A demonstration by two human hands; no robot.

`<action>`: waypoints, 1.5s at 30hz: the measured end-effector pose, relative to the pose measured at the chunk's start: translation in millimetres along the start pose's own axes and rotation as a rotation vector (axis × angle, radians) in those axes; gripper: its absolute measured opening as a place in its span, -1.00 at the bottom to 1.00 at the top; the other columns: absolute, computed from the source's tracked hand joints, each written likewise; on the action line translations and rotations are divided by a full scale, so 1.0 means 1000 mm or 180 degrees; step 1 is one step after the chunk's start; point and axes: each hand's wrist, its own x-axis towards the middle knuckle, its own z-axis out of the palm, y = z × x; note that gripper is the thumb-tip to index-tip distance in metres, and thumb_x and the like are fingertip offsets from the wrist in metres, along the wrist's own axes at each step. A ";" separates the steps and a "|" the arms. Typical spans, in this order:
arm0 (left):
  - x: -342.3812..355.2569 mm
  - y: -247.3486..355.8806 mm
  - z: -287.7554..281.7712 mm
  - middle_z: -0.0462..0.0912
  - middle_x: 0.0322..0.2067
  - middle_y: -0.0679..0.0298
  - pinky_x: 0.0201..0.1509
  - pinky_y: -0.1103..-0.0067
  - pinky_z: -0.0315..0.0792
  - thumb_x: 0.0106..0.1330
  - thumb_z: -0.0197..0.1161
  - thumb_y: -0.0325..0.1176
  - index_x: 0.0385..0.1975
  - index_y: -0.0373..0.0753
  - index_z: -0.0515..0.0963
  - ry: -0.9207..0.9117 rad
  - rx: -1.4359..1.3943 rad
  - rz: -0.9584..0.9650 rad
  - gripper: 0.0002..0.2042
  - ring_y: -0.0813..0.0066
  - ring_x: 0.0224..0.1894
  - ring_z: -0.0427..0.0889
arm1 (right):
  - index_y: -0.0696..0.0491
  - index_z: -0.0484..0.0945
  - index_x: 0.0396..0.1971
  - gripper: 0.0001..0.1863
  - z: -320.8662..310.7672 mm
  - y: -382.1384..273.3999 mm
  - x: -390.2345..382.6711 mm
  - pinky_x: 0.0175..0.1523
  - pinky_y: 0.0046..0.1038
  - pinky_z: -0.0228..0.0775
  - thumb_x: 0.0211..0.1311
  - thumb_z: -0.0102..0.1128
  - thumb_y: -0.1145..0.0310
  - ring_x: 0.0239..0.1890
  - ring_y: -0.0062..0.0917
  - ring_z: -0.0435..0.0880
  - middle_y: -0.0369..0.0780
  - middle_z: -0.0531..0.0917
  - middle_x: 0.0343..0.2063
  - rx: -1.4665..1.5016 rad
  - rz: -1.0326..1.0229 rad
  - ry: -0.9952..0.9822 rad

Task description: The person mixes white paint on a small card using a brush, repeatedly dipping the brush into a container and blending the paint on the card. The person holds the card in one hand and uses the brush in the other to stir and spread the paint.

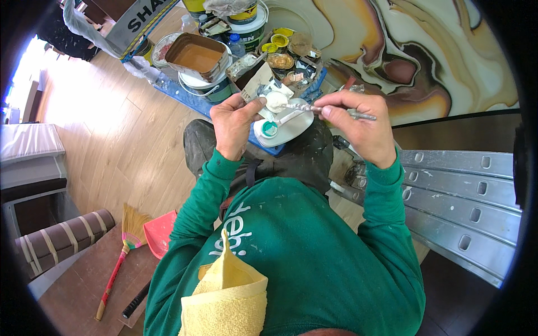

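Note:
My left hand (235, 126) pinches a small round white cup or lid (276, 102) between thumb and fingers. In my right hand (361, 120) is a slim, grey, paint-stained rod-like tool (310, 108), gripped by thumb and fingers. Its left end reaches to the small white cup; whether it dips into it I cannot tell. Just below both hands, a white plastic jug (297, 127) with a teal cap (269, 129) stands between my knees. Behind the left fingers lies a stained piece of cardboard (255, 88).
Paint buckets, a brown-coated tub (197, 55) and yellow cups (279, 40) crowd a blue board ahead. A marbled panel (403, 61) stands at the far right. A metal ladder (459, 207) lies right; a broom (133, 227) and red dustpan (161, 232) lie left.

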 end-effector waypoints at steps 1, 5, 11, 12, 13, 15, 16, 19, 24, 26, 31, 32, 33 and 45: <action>0.000 0.000 -0.001 0.49 -0.64 0.40 -0.55 0.70 0.43 0.09 0.40 -0.56 -0.67 -0.35 0.52 -0.0010 0.0011 -0.0013 -0.82 0.70 -0.61 0.46 | 0.19 0.67 -0.34 -0.84 -0.001 0.002 0.001 -0.27 -0.54 0.45 0.15 0.22 0.43 -0.42 -0.63 0.64 -0.22 0.71 -0.49 0.0123 -0.0016 0.0080; 0.003 -0.001 -0.002 0.46 -0.66 0.41 -0.55 0.69 0.44 0.08 0.40 -0.57 -0.70 -0.33 0.48 -0.0036 -0.0067 -0.0036 -0.78 0.71 -0.61 0.45 | 0.20 0.68 -0.31 -0.84 -0.005 0.008 0.001 -0.18 -0.58 0.44 0.17 0.19 0.46 -0.34 -0.67 0.62 -0.25 0.72 -0.42 0.0341 0.0027 -0.0029; 0.005 -0.001 -0.001 0.37 -0.69 0.46 -0.58 0.69 0.45 0.07 0.41 -0.58 -0.77 -0.26 0.37 -0.0030 -0.0093 -0.0073 -0.68 0.74 -0.64 0.39 | 0.21 0.67 -0.29 -0.81 -0.005 0.013 0.002 -0.14 -0.56 0.44 0.11 0.19 0.50 -0.29 -0.65 0.63 -0.23 0.71 -0.38 0.0219 -0.0141 -0.0066; 0.005 -0.001 -0.001 0.36 -0.69 0.46 -0.58 0.70 0.45 0.07 0.41 -0.58 -0.78 -0.25 0.37 -0.0030 -0.0102 -0.0085 -0.67 0.74 -0.64 0.39 | 0.21 0.67 -0.29 -0.81 -0.006 0.014 0.003 -0.13 -0.55 0.44 0.10 0.19 0.50 -0.29 -0.64 0.63 -0.22 0.71 -0.38 0.0257 -0.0205 0.0102; 0.005 -0.001 0.000 0.36 -0.69 0.46 -0.58 0.70 0.45 0.07 0.41 -0.58 -0.78 -0.25 0.37 -0.0020 -0.0084 -0.0093 -0.67 0.74 -0.64 0.39 | 0.21 0.67 -0.29 -0.81 -0.005 0.014 0.003 -0.13 -0.54 0.44 0.10 0.19 0.50 -0.29 -0.62 0.63 -0.22 0.70 -0.38 0.0218 -0.0194 -0.0098; 0.006 -0.001 0.000 0.36 -0.69 0.47 -0.58 0.69 0.46 0.07 0.41 -0.59 -0.78 -0.25 0.36 -0.0041 -0.0104 -0.0136 -0.67 0.75 -0.64 0.39 | 0.20 0.67 -0.28 -0.81 -0.004 0.016 0.005 -0.11 -0.52 0.44 0.10 0.19 0.49 -0.28 -0.60 0.64 -0.21 0.70 -0.38 0.0170 -0.0267 -0.0404; 0.006 -0.001 0.000 0.35 -0.69 0.47 -0.58 0.69 0.46 0.07 0.41 -0.59 -0.78 -0.25 0.36 -0.0073 -0.0114 -0.0097 -0.67 0.75 -0.64 0.39 | 0.20 0.67 -0.29 -0.81 -0.003 0.016 0.005 -0.11 -0.52 0.45 0.10 0.19 0.50 -0.28 -0.59 0.64 -0.20 0.70 -0.38 0.0183 -0.0280 -0.0240; 0.007 -0.002 -0.002 0.34 -0.69 0.48 -0.58 0.69 0.47 0.08 0.41 -0.60 -0.78 -0.24 0.34 -0.0092 -0.0097 -0.0124 -0.65 0.75 -0.64 0.39 | 0.20 0.67 -0.29 -0.81 -0.001 0.016 0.006 -0.12 -0.51 0.45 0.09 0.18 0.50 -0.28 -0.56 0.65 -0.19 0.71 -0.37 0.0177 -0.0307 -0.0112; 0.008 -0.005 0.000 0.33 -0.68 0.48 -0.58 0.69 0.48 0.08 0.40 -0.61 -0.78 -0.22 0.32 -0.0076 -0.0115 -0.0196 -0.64 0.76 -0.64 0.38 | 0.19 0.67 -0.30 -0.80 0.001 0.013 0.007 -0.13 -0.51 0.46 0.09 0.19 0.47 -0.29 -0.57 0.66 -0.19 0.71 -0.36 0.0111 -0.0170 -0.0474; 0.008 -0.005 -0.001 0.33 -0.68 0.48 -0.59 0.69 0.47 0.08 0.40 -0.61 -0.77 -0.22 0.32 -0.0050 -0.0170 -0.0234 -0.64 0.76 -0.64 0.37 | 0.18 0.67 -0.30 -0.80 -0.001 0.013 0.007 -0.14 -0.52 0.46 0.09 0.19 0.46 -0.30 -0.57 0.66 -0.19 0.71 -0.37 -0.0022 -0.0176 -0.0213; 0.008 -0.008 -0.003 0.32 -0.69 0.49 -0.60 0.69 0.47 0.09 0.39 -0.61 -0.78 -0.22 0.31 -0.0103 -0.0171 -0.0207 -0.63 0.77 -0.64 0.36 | 0.18 0.67 -0.31 -0.80 0.001 0.012 0.007 -0.16 -0.52 0.47 0.09 0.19 0.45 -0.33 -0.55 0.66 -0.18 0.71 -0.40 0.0046 -0.0168 -0.0170; 0.009 -0.008 -0.004 0.31 -0.69 0.49 -0.59 0.69 0.48 0.09 0.40 -0.61 -0.78 -0.22 0.31 -0.0102 -0.0184 -0.0203 -0.63 0.77 -0.64 0.36 | 0.18 0.67 -0.30 -0.80 0.003 0.012 0.008 -0.16 -0.52 0.47 0.09 0.19 0.45 -0.33 -0.55 0.66 -0.18 0.71 -0.40 0.0040 -0.0205 -0.0220; 0.009 -0.009 -0.004 0.31 -0.69 0.49 -0.59 0.69 0.48 0.09 0.40 -0.60 -0.78 -0.22 0.31 -0.0097 -0.0172 -0.0187 -0.63 0.77 -0.64 0.36 | 0.18 0.67 -0.30 -0.80 0.002 0.012 0.008 -0.16 -0.52 0.47 0.09 0.19 0.45 -0.33 -0.55 0.66 -0.18 0.71 -0.40 -0.0002 -0.0210 -0.0403; 0.009 -0.013 -0.009 0.61 -0.54 0.24 -0.46 0.65 0.59 0.11 0.38 -0.61 -0.55 -0.39 0.56 -0.0207 -0.0191 -0.0189 -0.89 0.58 -0.53 0.61 | 0.19 0.67 -0.32 -0.83 0.005 0.010 0.006 -0.21 -0.52 0.47 0.13 0.20 0.44 -0.37 -0.56 0.67 -0.18 0.71 -0.43 -0.0055 -0.0159 0.0033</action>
